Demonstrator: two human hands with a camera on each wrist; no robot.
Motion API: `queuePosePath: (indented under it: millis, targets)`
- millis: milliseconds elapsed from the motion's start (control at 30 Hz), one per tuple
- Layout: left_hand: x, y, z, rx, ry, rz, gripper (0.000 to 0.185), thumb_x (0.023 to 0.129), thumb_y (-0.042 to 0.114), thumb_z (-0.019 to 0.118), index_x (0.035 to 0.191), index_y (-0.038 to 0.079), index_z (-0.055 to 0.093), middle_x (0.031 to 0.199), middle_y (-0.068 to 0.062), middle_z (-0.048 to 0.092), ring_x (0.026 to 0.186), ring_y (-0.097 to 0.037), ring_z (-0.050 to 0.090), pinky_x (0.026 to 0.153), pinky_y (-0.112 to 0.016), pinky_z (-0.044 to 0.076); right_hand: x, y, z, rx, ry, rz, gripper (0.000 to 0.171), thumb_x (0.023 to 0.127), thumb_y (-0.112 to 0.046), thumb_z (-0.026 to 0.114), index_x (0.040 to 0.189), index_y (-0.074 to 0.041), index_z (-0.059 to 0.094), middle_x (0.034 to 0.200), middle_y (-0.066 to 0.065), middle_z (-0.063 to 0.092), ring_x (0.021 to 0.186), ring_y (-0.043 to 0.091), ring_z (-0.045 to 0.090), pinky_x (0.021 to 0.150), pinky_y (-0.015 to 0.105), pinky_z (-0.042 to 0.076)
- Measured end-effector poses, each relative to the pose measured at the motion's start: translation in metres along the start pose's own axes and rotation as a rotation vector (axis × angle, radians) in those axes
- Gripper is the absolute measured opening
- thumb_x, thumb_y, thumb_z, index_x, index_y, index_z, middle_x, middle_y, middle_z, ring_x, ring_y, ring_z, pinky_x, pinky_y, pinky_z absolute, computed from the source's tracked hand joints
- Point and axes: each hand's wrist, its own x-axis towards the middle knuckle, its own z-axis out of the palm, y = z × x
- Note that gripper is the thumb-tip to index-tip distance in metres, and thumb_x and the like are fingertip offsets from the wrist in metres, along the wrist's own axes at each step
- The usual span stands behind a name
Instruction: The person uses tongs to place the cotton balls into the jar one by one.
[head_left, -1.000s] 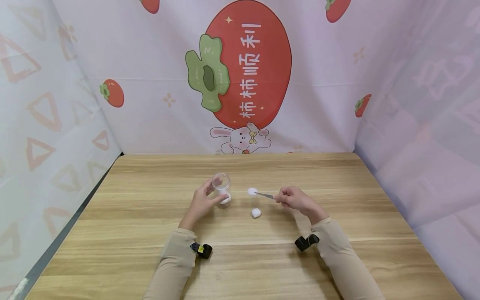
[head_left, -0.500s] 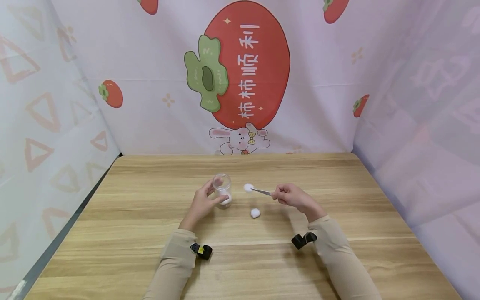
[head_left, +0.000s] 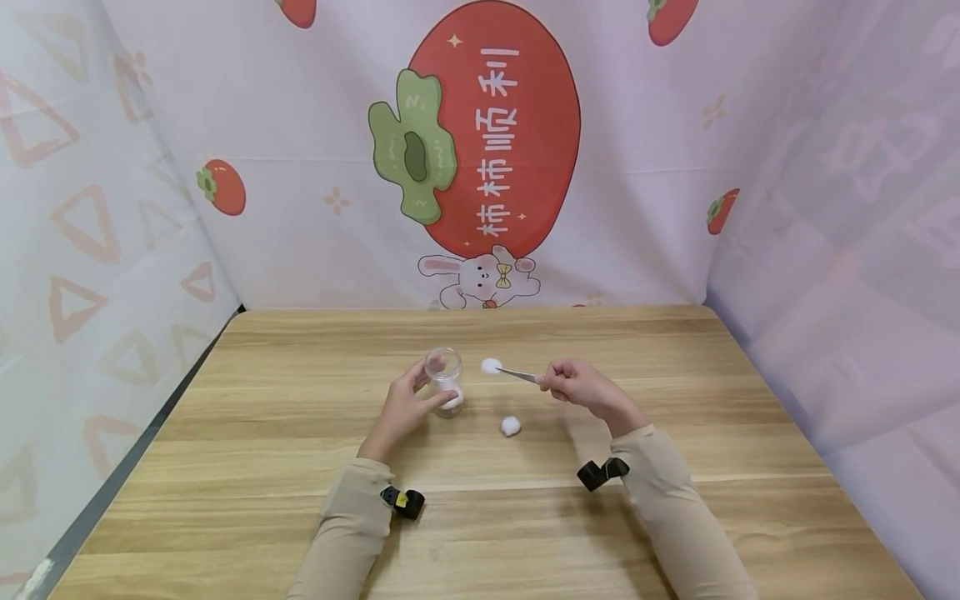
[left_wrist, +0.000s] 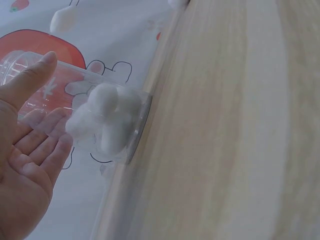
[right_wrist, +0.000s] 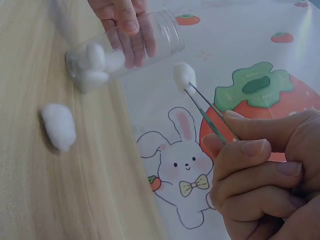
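Observation:
My left hand [head_left: 407,406] holds a clear, lidless jar [head_left: 444,377] upright on the table, thumb on one side and fingers on the other. Several cotton balls [left_wrist: 112,117] lie in the bottom of the jar. In my right hand [head_left: 585,387] I pinch a pair of metal tweezers [right_wrist: 210,112], whose tips grip one cotton ball [right_wrist: 185,76]. That ball is in the air to the right of the jar's mouth, apart from it. Another cotton ball [right_wrist: 59,126] rests on the table, right of the jar and nearer to me.
The wooden table [head_left: 495,533] runs back to a printed cloth [head_left: 300,250] hanging behind it. More cloth hangs at the left and right sides. A small black camera is strapped to each wrist.
My right hand has moved left and a little up, bringing the tweezers and their cotton ball closer to the jar's mouth. The left hand and jar have stayed put.

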Motion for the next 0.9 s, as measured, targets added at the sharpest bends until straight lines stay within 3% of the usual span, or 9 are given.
queuePosePath:
  millis: [400,900]
  targets:
    - [0.001,0.000,0.000,0.000,-0.002,0.020,0.072,0.078,0.016,0.080,0.140,0.002,0.047,0.138,-0.020,0.056,0.131,-0.035,0.053,0.114,-0.045,0.044,0.006,-0.013,0.000,0.016,-0.004,-0.006,0.025,0.098,-0.013,0.052,0.073,-0.011,0.052,0.056,-0.006,0.037,0.051,0.007,0.030,0.050,0.018,0.025]
    - [0.000,0.002,-0.001,-0.003,-0.006,0.010,0.070,0.078,0.014,0.079,0.139,0.001,0.047,0.137,-0.022,0.057,0.131,-0.035,0.054,0.114,-0.045,0.044,0.009,-0.022,0.000,0.028,-0.025,-0.045,0.022,0.099,-0.010,0.050,0.078,-0.004,0.054,0.057,-0.005,0.038,0.053,0.006,0.032,0.050,0.018,0.025]
